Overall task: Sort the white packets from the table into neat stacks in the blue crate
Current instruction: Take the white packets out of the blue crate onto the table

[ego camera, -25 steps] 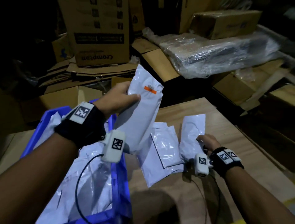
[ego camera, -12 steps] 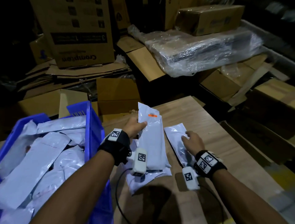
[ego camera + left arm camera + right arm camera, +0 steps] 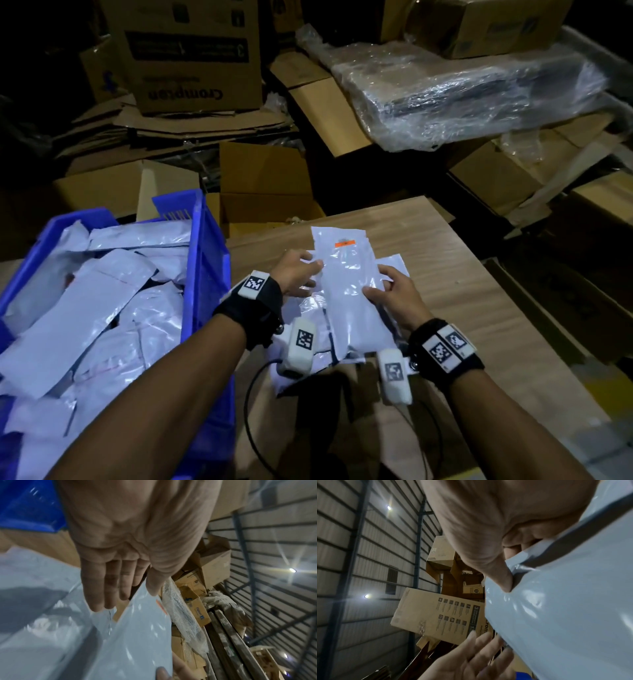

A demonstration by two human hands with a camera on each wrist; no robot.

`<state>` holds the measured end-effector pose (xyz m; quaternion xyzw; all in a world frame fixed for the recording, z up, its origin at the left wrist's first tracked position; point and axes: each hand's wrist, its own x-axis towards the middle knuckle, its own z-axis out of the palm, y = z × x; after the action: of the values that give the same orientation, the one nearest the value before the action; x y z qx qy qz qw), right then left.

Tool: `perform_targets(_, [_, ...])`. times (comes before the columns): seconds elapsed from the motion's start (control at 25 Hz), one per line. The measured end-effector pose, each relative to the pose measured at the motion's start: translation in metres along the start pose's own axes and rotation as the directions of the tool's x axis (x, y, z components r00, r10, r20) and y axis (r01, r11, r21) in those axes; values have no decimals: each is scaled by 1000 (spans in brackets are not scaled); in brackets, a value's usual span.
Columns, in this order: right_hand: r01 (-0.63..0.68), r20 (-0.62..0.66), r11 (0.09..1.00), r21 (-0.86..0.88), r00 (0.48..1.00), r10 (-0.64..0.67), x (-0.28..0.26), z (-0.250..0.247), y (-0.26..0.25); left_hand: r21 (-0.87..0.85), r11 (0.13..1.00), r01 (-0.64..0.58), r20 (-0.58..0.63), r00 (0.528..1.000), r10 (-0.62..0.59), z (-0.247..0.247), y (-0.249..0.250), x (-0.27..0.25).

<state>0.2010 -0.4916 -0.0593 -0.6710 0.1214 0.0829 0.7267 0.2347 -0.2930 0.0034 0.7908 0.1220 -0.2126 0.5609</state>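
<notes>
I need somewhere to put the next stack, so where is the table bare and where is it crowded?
Bare wooden table lies right of the right hand and beyond the orange-labelled packet. Crowded: the loose packets between the hands, and the nearly full blue crate.

Bare forearms, no sleeves. Black wristband on left wrist, black wristband on right, each with white square-coded tags on top. White camera pod hangs under left wrist, another white pod under right, thin black cable trailing.
</notes>
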Motion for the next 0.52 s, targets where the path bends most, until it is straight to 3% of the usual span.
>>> perform_targets(0.08, [19, -55, 992, -128, 998, -26, 15, -5, 4, 134, 991, -19, -58, 998, 28, -19, 4, -9])
perform_targets(0.16, [0, -115, 950, -311, 993, -38, 36, -12, 15, 258, 957, -130, -78, 985, 154, -43, 10, -21])
perform_targets(0.2, [-31, -136, 909, -415, 990, -29, 45, -14, 21, 311, 931, -192, -95, 968, 231, -57, 13, -28])
perform_targets(0.28, [-99, -159, 739, -666, 987, -12, 54, -12, 29, 411, 872, -267, -157, 921, 356, -93, 11, -45])
perform_targets(0.4, [-91, -160, 447, -890, 980, -119, 49, -2, 26, 470, 855, -218, -288, 878, 382, -151, -7, -67])
perform_targets(0.44, [-20, -103, 415, -909, 979, -177, 42, 11, 22, 466, 869, -167, -347, 869, 353, -173, -19, -77])
perform_targets(0.52, [178, 62, 502, -846, 969, -240, 20, 46, 11, 476, 879, -34, -451, 849, 277, -212, -45, -91])
